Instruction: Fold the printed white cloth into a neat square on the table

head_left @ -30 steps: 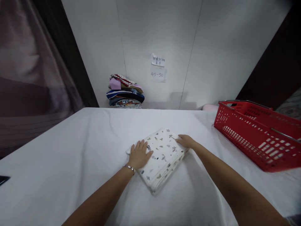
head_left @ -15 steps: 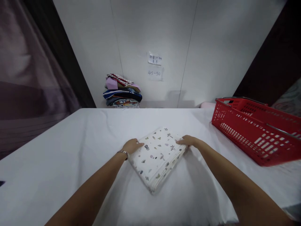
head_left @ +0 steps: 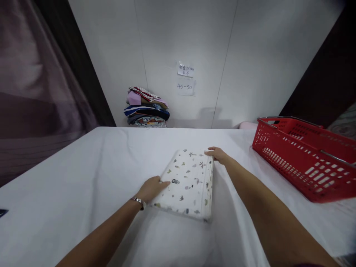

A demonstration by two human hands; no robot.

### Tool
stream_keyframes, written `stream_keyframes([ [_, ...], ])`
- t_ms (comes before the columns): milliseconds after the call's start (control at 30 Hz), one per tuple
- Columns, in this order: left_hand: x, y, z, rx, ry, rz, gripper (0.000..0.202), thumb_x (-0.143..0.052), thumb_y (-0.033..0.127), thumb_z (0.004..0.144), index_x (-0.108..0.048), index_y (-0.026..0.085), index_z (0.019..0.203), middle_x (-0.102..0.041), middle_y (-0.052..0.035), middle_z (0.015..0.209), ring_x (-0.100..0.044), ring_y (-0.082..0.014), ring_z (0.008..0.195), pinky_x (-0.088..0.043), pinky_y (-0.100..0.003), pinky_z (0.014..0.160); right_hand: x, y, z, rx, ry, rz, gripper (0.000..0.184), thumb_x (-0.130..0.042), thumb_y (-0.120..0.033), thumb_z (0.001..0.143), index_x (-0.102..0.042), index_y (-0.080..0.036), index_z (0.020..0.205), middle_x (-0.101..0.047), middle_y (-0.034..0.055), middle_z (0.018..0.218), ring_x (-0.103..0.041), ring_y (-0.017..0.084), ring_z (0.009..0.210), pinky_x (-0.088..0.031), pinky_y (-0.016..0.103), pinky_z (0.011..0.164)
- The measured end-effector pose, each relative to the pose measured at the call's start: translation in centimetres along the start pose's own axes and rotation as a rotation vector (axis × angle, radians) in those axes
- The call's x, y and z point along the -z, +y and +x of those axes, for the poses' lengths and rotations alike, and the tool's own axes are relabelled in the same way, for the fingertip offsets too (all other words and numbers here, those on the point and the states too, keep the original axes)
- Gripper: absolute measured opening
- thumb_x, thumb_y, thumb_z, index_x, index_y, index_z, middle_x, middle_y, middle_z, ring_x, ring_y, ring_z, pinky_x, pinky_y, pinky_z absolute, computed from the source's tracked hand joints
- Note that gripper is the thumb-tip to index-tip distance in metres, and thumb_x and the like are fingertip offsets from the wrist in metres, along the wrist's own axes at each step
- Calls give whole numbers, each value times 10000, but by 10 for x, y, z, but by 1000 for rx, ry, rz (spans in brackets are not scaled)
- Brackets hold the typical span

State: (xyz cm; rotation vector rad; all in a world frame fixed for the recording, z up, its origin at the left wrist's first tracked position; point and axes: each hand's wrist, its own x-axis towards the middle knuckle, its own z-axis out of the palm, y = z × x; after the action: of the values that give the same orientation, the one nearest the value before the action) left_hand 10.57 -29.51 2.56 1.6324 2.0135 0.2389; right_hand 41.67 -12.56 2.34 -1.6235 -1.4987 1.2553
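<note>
A folded white cloth (head_left: 186, 181) printed with small plants and shapes lies in several layers on the white-covered table (head_left: 69, 174). My left hand (head_left: 152, 190), with a metal bracelet at its wrist, grips the cloth's left edge, thumb on top and the other fingers hidden underneath. At the far right corner my right hand (head_left: 218, 154) pinches the cloth between thumb and fingers. The layered fold edges face right.
To the right stands a red plastic basket (head_left: 300, 159) with metal handles. A stack of folded fabrics (head_left: 147, 107) sits at the table's back edge against the wall. Paper labels (head_left: 185, 79) hang on that wall. A curtain (head_left: 41, 92) borders the left side.
The cloth has turned counterclockwise, its near corner swinging to the right. My left hand has come nearer and my right hand has moved farther away, both still holding it.
</note>
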Motion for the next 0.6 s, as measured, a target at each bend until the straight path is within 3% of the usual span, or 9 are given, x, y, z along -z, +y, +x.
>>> stream_keyframes([
  [167,-7,2,-11,8,100,85,493,-422,607,743,-559,179,945,-649,-99,934,-608,-256,846,-428,-327,676,-24,11,-3,30,209,-143,594,-634,-356,730,-464,-94,1235,-520,182,1233,-509,278,1112,-412,380,922],
  [267,-11,10,-11,-170,230,146,507,-444,498,784,-476,177,1175,-579,-109,1151,-547,-246,1039,-421,-341,823,-29,11,-20,126,306,-249,587,-561,-320,787,-390,-112,1309,-362,159,1387,-322,269,1277,-255,386,1047],
  [333,-18,16,-9,-330,289,186,546,-444,454,803,-406,176,1272,-453,-107,1327,-416,-234,1211,-341,-349,969,-37,6,-40,264,332,-440,548,-508,-292,818,-379,-121,1322,-292,141,1432,-215,255,1328,-164,396,1079],
  [400,-28,21,-7,-450,283,235,577,-441,457,813,-369,188,1318,-324,-86,1429,-266,-233,1314,-223,-383,1062,-51,2,-63,423,263,-684,502,-466,-309,842,-406,-133,1308,-294,131,1434,-189,253,1337,-144,412,1076],
  [500,-43,23,-5,-517,233,281,568,-386,481,840,-356,216,1343,-240,-50,1469,-162,-243,1353,-132,-454,1088,-77,2,-97,570,104,-849,542,-409,-415,864,-348,-186,1351,-223,92,1469,-126,251,1355,-103,447,1073],
  [600,-49,21,-4,-513,206,292,561,-310,507,864,-360,231,1350,-228,-37,1471,-159,-244,1355,-131,-469,1085,-95,12,-116,555,-14,-937,603,-355,-500,869,-309,-171,1371,-219,109,1468,-110,269,1356,-73,457,1072],
])
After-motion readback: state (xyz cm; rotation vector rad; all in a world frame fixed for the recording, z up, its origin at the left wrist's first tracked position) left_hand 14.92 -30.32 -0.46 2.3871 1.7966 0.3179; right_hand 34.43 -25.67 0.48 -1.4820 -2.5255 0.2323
